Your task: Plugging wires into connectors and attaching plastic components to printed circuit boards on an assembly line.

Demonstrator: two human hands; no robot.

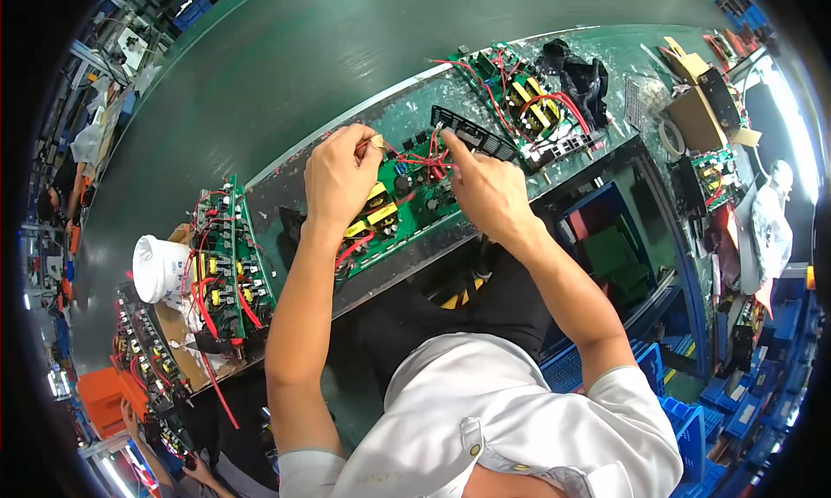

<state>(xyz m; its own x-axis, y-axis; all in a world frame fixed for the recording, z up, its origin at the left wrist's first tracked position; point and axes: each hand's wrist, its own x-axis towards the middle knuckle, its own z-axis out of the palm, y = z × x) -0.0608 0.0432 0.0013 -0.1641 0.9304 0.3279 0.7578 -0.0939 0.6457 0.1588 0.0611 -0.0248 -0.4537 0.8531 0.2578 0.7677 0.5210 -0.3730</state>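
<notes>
My left hand (336, 173) is closed, its thumb and fingers pinching a small cream-coloured piece (377, 141) beside thin red wires (420, 160). These wires run over a green circuit board (400, 225) to my right hand (492, 189). That hand's index finger points forward to a black slotted panel (472, 134), and its other fingers curl at the wires; the thumb's grip is mostly hidden. Yellow-wrapped transformers (377, 205) stand on the board near my left wrist. The panel is tilted along the board's far right side.
Another wired circuit board (532, 104) lies at the far right, beside black plastic (576, 78). Upright boards (227, 264) and a white bucket (158, 269) stand at left. A green belt surface (346, 57) runs beyond the bench. Another person's arm (143, 442) shows at lower left.
</notes>
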